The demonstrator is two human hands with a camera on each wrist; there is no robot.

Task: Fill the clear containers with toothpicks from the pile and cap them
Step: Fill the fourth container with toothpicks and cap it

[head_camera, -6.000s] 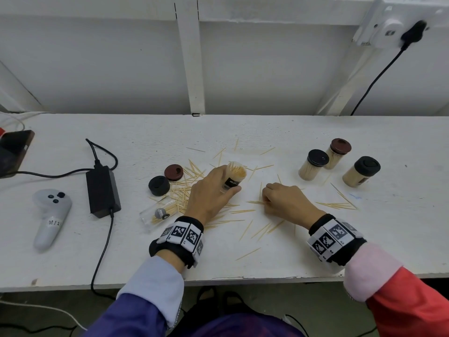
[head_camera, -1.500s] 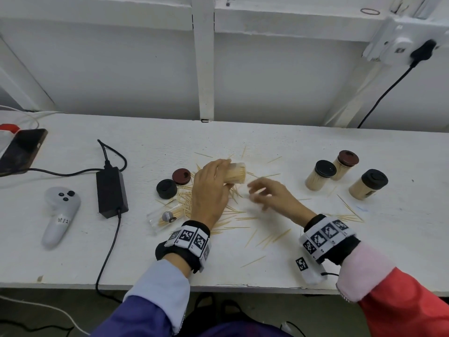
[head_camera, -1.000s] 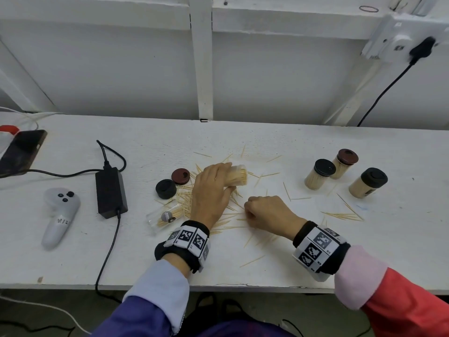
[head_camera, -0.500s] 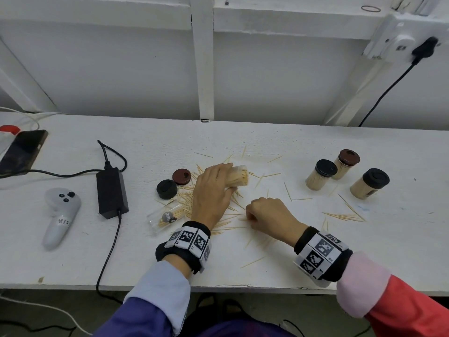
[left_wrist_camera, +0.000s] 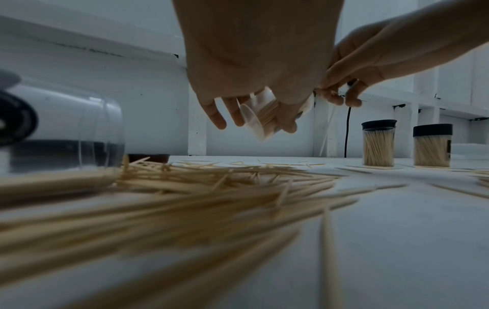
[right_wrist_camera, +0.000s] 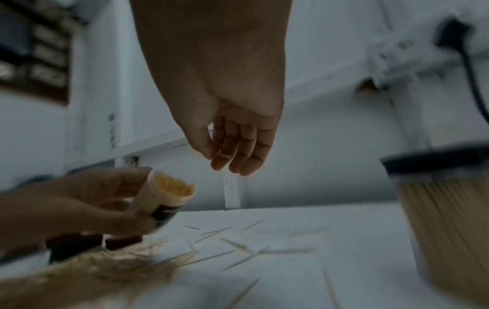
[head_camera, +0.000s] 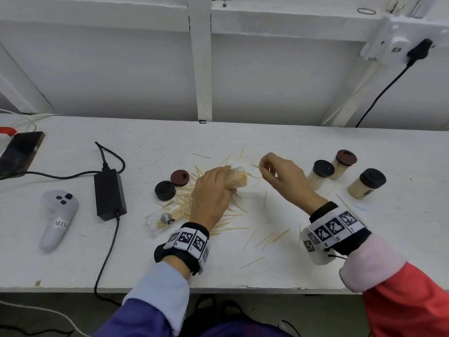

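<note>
- Currently, clear container (head_camera: 237,179), packed with toothpicks, tilted, uncapped, is gripped by left hand (head_camera: 211,193).
- Few toothpicks (head_camera: 255,166) are pinched by right hand (head_camera: 281,178) just beside its mouth.

Head looks down; wrist views low, close; all share toothpick pile (head_camera: 209,210).

white bench (head_camera: 243,132), scattered toothpicks (head_camera: 192,203), capped containers (head_camera: 366,183)

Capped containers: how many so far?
3, all standing at the right of the table: black-capped container, brown-capped container behind it, black-capped container farthest right. None seems hidden.
</note>
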